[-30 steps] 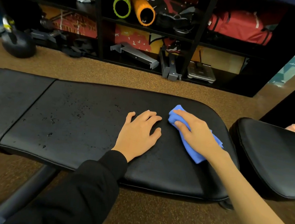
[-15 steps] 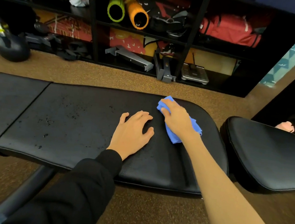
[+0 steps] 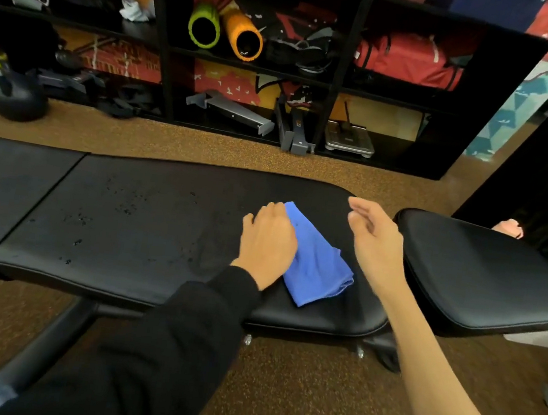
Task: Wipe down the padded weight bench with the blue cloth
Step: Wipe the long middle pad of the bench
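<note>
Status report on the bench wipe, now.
Left hand flat on blue cloth. Right hand open, off the cloth. Cloth on bench pad; droplets remain left. Nothing in the way.

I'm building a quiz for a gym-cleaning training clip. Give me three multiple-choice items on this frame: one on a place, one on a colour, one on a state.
1. Where does the crumpled blue cloth lie?
A. on the brown floor
B. on the black padded weight bench
C. in the black shelf unit

2. What colours are the two foam rollers on the shelf?
A. red and blue
B. both black
C. green and orange

3. What is the right hand doing?
A. open, off the cloth
B. pressing the cloth
C. gripping a roller

Answers: 1 B, it rests on the pad, partly under the left hand. 2 C, both show side by side. 3 A, its fingers are spread, clear of the cloth.
</note>
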Demonstrator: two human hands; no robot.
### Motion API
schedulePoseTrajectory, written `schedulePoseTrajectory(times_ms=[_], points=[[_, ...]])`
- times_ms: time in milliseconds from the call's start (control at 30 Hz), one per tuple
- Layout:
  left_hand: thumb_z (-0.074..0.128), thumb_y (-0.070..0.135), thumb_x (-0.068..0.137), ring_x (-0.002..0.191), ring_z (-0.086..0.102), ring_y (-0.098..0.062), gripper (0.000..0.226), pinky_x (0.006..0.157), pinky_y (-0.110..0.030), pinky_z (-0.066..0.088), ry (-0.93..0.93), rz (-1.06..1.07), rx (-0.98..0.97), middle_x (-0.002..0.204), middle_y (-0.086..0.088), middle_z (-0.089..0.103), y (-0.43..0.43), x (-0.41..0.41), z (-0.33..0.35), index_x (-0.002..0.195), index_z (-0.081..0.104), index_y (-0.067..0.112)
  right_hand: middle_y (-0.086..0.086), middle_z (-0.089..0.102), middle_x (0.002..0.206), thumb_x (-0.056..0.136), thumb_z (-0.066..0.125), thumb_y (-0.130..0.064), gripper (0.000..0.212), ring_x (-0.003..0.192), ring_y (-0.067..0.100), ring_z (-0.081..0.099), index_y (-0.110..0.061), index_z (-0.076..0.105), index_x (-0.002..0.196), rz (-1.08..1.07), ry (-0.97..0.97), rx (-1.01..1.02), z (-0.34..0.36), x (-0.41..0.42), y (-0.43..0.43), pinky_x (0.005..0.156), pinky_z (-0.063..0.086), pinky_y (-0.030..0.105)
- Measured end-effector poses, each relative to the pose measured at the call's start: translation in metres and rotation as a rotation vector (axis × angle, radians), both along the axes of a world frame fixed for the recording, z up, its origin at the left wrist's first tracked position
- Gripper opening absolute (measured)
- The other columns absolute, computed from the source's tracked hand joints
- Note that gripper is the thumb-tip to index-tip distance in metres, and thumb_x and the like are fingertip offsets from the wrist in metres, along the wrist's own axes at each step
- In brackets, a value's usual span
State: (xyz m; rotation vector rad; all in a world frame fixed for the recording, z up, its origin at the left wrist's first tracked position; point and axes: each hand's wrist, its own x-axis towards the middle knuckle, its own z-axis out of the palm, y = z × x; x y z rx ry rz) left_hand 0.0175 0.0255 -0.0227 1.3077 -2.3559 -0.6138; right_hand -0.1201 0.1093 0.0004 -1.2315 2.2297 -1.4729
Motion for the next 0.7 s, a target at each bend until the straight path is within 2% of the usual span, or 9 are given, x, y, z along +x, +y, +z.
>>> schedulePoseTrajectory(times_ms=[100, 233, 300, 433, 567, 633, 700], points=[[0.038, 0.015, 0.094, 0.136, 0.028, -0.032, 0.046, 0.115, -0.05, 0.016, -0.14, 0.039, -0.132, 0.142, -0.017, 0.036, 0.017, -0.036, -0.005, 0.138, 0.034, 0.0, -0.006, 0.063, 0.12, 0.095, 0.05, -0.01, 0.032, 0.11, 0.0, 0.055, -0.021, 0.059, 0.123, 0.001, 0.11, 0.087, -0.01, -0.008, 0.013, 0.077, 0.037, 0.001], [0.033, 0.042, 0.097, 0.142, 0.022, -0.04, 0.064, 0.114, -0.054, 0.015, -0.112, 0.081, -0.226, 0.149, -0.029, 0.029, 0.036, -0.066, -0.007, 0.14, 0.036, -0.005, -0.004, 0.067, 0.112, 0.09, 0.049, -0.003, 0.032, 0.105, 0.008, 0.06, -0.019, 0.065, 0.113, -0.027, 0.242, 0.125, -0.027, -0.016, 0.019, 0.077, 0.038, 0.007], [0.035, 0.05, 0.094, 0.143, 0.014, -0.044, 0.074, 0.115, -0.055, 0.012, -0.18, 0.074, -0.251, 0.151, -0.032, 0.021, 0.043, -0.068, -0.012, 0.143, 0.032, -0.006, 0.001, 0.066, 0.113, 0.089, 0.047, 0.002, 0.033, 0.105, 0.012, 0.06, -0.014, 0.065, 0.111, -0.094, 0.277, 0.129, -0.034, -0.019, 0.021, 0.082, 0.035, 0.01], [0.037, 0.045, 0.096, 0.143, -0.001, -0.046, 0.071, 0.112, -0.062, -0.001, -0.417, 0.047, -0.353, 0.153, -0.033, 0.008, 0.042, -0.056, -0.012, 0.144, 0.027, -0.006, 0.008, 0.063, 0.12, 0.088, 0.045, 0.008, 0.033, 0.116, 0.017, 0.055, -0.007, 0.064, 0.111, -0.138, 0.298, 0.129, -0.042, -0.017, 0.019, 0.087, 0.027, 0.005], [0.041, 0.028, 0.098, 0.143, -0.001, -0.047, 0.054, 0.111, -0.063, -0.003, -0.597, -0.159, -0.436, 0.153, -0.032, 0.013, 0.054, -0.038, -0.005, 0.141, 0.035, -0.003, 0.007, 0.064, 0.117, 0.087, 0.046, 0.007, 0.033, 0.116, 0.017, 0.055, -0.007, 0.065, 0.11, -0.129, 0.32, 0.103, -0.038, -0.013, 0.01, 0.092, 0.031, 0.012], [0.051, 0.022, 0.093, 0.145, -0.003, -0.042, 0.055, 0.113, -0.06, -0.003, -0.632, -0.25, -0.417, 0.155, -0.028, 0.011, 0.064, -0.023, -0.004, 0.14, 0.035, -0.001, 0.006, 0.063, 0.118, 0.087, 0.047, 0.005, 0.033, 0.114, 0.017, 0.056, -0.008, 0.065, 0.111, -0.125, 0.311, 0.087, -0.034, -0.011, 0.003, 0.092, 0.034, 0.015], [0.051, 0.02, 0.092, 0.146, -0.004, -0.036, 0.053, 0.115, -0.056, -0.001, -0.548, -0.294, -0.363, 0.156, -0.023, 0.009, 0.063, -0.008, -0.005, 0.14, 0.036, 0.003, 0.006, 0.062, 0.118, 0.088, 0.047, 0.004, 0.032, 0.11, 0.018, 0.056, -0.008, 0.064, 0.113, -0.111, 0.303, 0.085, -0.032, -0.01, -0.003, 0.089, 0.034, 0.015]])
